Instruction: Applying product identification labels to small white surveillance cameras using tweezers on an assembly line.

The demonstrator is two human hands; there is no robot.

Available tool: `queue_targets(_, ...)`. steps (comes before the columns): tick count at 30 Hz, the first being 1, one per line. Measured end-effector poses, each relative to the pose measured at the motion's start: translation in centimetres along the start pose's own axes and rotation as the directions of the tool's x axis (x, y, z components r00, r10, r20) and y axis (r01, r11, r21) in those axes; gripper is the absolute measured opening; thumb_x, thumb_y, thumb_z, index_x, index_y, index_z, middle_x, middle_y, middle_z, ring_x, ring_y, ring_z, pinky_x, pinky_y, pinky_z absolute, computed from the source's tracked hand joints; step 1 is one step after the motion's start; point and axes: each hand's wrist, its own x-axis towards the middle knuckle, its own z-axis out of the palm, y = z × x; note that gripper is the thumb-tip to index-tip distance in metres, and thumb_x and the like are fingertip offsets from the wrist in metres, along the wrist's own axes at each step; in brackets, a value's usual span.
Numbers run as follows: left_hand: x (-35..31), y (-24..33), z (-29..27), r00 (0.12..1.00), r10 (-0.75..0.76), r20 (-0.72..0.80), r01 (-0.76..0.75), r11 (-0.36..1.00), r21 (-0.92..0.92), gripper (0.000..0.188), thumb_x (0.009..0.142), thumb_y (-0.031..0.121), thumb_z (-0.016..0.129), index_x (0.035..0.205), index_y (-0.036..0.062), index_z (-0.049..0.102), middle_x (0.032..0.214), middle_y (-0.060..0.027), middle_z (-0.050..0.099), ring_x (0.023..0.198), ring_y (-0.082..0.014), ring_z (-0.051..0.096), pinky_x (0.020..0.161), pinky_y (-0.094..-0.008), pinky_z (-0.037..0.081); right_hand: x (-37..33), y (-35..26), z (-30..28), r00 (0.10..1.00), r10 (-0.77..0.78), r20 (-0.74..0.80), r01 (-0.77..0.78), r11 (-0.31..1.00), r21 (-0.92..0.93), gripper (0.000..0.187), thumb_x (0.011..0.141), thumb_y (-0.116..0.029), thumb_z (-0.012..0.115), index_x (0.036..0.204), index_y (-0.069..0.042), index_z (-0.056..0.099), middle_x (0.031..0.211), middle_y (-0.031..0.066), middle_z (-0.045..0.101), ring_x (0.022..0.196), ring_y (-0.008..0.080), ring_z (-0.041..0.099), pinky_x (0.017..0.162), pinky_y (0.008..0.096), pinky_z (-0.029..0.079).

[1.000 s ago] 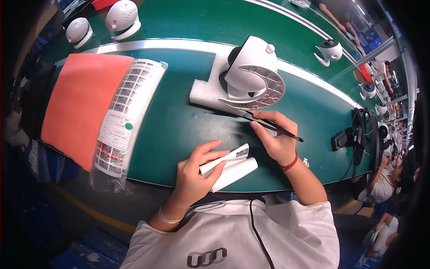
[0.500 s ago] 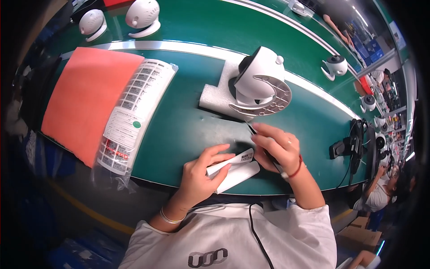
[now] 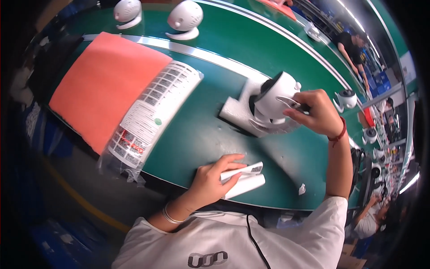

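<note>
With the label sheet point(image 3: 246, 185) pinched by the left hand point(image 3: 212, 183) nearside of the white device point(image 3: 272, 102), tweezers point(image 3: 305, 107), pinched by the right hand point(image 3: 320, 113), are now brought to it, shifting work there.

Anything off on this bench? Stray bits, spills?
Two minor things. A small crumpled white scrap lies loose on the green tabletop near its front edge; it looks like litter. The crumpled clear plastic end by the bagged label sheets juts past that edge, so it might snag. No spill visible.
</note>
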Motion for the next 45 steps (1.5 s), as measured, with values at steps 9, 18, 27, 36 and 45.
queue_targets(9,-0.8,-0.3,-0.3,1.000,-0.005,0.002,0.005,1.000,-0.020,0.038,0.082,0.004,0.069,0.117,0.0041,0.055,0.100,-0.0073,0.073,0.087,-0.0210,0.071,0.074,-0.0292,0.055,3.9,8.6,3.3,0.889,0.023,-0.456,-0.309,0.765,-0.565,0.027,0.078,-0.027,0.072,0.070,-0.007,0.056,0.061,0.0140,0.059,0.059,0.0341,0.062,0.050,0.0433,0.046)
queue_targets(18,-0.4,-0.7,0.0,0.999,0.040,-0.003,-0.040,0.998,-0.046,0.039,0.084,0.010,0.066,0.121,0.0100,0.053,0.097,-0.0064,0.072,0.081,-0.0271,0.070,0.070,-0.0348,0.056,6.2,23.6,11.2,0.917,0.099,-0.387,-0.361,0.622,-0.695,0.026,0.088,-0.035,0.061,0.079,-0.011,0.058,0.077,0.0079,0.067,0.069,0.0286,0.067,0.056,0.0414,0.053)
queue_targets(27,-0.3,-0.5,-0.4,0.999,-0.032,0.024,0.033,0.998,-0.057,0.030,0.085,0.007,0.068,0.114,0.0046,0.060,0.099,-0.0086,0.071,0.092,-0.0215,0.071,0.078,-0.0311,0.056,19.8,9.4,11.8,0.990,0.014,-0.141,-0.075,0.896,-0.437,0.022,0.087,-0.034,0.059,0.104,-0.019,0.062,0.086,0.0120,0.068,0.080,0.0327,0.067,0.066,0.0449,0.053)
queue_targets(36,-0.4,-0.1,-0.8,0.993,-0.101,0.068,0.110,0.982,-0.152,0.021,0.085,0.006,0.066,0.104,0.0030,0.059,0.099,-0.0095,0.070,0.093,-0.0233,0.070,0.081,-0.0331,0.054,29.4,3.2,14.6,0.975,0.215,0.052,-0.187,0.927,-0.327,0.038,0.077,-0.030,0.061,0.112,-0.016,0.064,0.111,0.0159,0.066,0.100,0.0318,0.065,0.086,0.0432,0.052)
queue_targets(45,-0.9,-1.1,0.1,0.999,-0.015,0.029,0.020,0.987,-0.161,0.024,0.086,0.010,0.065,0.109,0.0049,0.059,0.099,-0.0090,0.070,0.092,-0.0231,0.070,0.081,-0.0329,0.053,14.6,5.0,6.8,0.908,-0.146,-0.393,-0.024,0.919,-0.395,0.024,0.081,-0.026,0.069,0.075,-0.007,0.055,0.073,0.0126,0.062,0.065,0.0346,0.061,0.056,0.0439,0.047)
